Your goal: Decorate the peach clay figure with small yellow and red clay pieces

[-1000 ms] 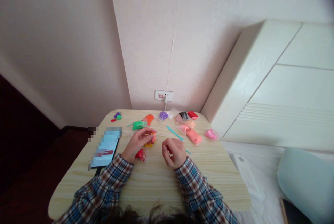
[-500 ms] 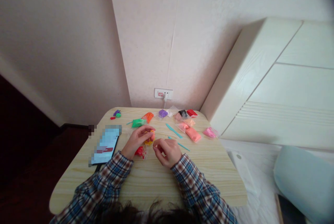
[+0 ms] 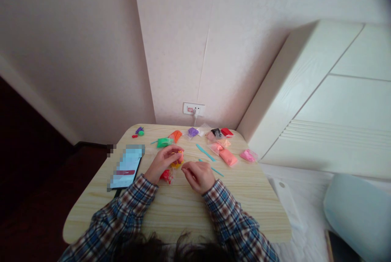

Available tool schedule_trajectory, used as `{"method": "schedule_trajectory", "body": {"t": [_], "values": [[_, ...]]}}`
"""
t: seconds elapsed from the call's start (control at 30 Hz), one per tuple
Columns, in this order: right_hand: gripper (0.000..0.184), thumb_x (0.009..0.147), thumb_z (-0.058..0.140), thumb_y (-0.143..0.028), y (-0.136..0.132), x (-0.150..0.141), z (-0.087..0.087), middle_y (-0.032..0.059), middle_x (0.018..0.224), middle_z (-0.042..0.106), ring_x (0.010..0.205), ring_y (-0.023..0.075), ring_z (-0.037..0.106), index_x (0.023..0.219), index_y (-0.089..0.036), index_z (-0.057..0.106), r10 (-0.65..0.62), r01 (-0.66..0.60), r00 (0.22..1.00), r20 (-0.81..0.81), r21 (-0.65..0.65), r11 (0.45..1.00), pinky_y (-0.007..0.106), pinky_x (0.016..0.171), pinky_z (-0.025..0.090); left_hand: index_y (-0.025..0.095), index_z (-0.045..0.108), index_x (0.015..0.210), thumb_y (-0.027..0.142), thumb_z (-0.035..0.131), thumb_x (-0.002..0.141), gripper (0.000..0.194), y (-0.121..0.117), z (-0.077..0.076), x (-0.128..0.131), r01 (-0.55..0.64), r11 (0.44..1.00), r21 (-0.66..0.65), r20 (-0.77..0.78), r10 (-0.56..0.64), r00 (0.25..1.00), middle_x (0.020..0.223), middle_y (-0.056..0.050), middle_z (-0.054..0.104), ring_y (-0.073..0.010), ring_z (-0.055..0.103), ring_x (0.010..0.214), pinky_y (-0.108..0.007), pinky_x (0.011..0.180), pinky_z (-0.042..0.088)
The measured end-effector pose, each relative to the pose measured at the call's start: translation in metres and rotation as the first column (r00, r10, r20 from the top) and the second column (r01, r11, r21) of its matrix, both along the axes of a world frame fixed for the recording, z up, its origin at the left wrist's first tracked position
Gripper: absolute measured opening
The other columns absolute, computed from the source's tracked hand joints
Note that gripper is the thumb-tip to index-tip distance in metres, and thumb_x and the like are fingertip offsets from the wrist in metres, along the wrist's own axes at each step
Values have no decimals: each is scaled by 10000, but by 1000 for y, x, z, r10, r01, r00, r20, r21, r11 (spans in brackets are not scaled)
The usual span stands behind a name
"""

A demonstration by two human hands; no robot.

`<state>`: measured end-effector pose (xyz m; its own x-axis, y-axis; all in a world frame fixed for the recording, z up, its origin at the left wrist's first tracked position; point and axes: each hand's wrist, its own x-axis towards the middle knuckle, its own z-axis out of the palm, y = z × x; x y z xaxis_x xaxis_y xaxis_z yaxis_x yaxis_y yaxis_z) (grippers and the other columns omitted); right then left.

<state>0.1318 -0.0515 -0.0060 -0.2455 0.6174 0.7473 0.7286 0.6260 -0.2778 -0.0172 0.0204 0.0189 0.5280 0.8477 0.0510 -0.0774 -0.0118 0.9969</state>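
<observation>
My left hand (image 3: 161, 163) is closed round a small orange-and-yellow clay piece (image 3: 181, 156), pinched between thumb and fingers above the table. Just to its right, my right hand (image 3: 200, 176) is closed with its fingertips pressed together, pointing at the left hand. Whatever those fingertips hold is too small or hidden to make out. Below the left hand's fingers lies yellow clay (image 3: 176, 164), partly covered. A bag of red clay (image 3: 166, 176) rests beside the left wrist.
On the wooden table (image 3: 177, 217), bags of green (image 3: 164, 143), orange (image 3: 175, 136), purple (image 3: 193, 132), coral (image 3: 228, 157) and pink clay (image 3: 249, 155) lie along the back and right. Turquoise modelling tools (image 3: 205, 152) lie beyond my right hand. A phone (image 3: 127, 168) lies left; small clay pieces (image 3: 140, 132) sit behind it.
My right hand's fingers have drawn closer together, narrowing the gap between them. The left hand keeps its hold on the clay piece. The whole view has shifted slightly.
</observation>
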Motion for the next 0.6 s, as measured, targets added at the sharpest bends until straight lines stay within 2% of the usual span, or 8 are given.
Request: {"method": "schedule_trajectory", "body": {"t": [0.17,0.4,0.6], "values": [[172,878,428,-201,-1,-1,3,-35,488,521,417,102,457,724,-210,506,7,-8,1000,-18,-8,1000,235,462,347,148,629,886,324,687,722,247,0,0,1,-13,1000,0,-7,13,1000,680,8,626,-131,570,666,-236,645,428],[75,839,460,-175,-5,-2,5,-66,473,483,379,75,407,778,-203,493,17,-21,997,-76,-53,998,202,432,341,154,628,887,326,683,726,242,0,-1,0,-5,1000,1,3,5,1000,679,9,627,-140,577,667,-246,646,433],[70,836,465,-159,-4,-1,2,-71,481,502,377,69,410,844,-194,525,14,-19,997,-79,-64,998,197,439,351,152,630,897,319,672,740,234,-1,1,0,28,1000,-3,26,-28,999,668,12,624,-129,572,655,-237,636,438]]}}
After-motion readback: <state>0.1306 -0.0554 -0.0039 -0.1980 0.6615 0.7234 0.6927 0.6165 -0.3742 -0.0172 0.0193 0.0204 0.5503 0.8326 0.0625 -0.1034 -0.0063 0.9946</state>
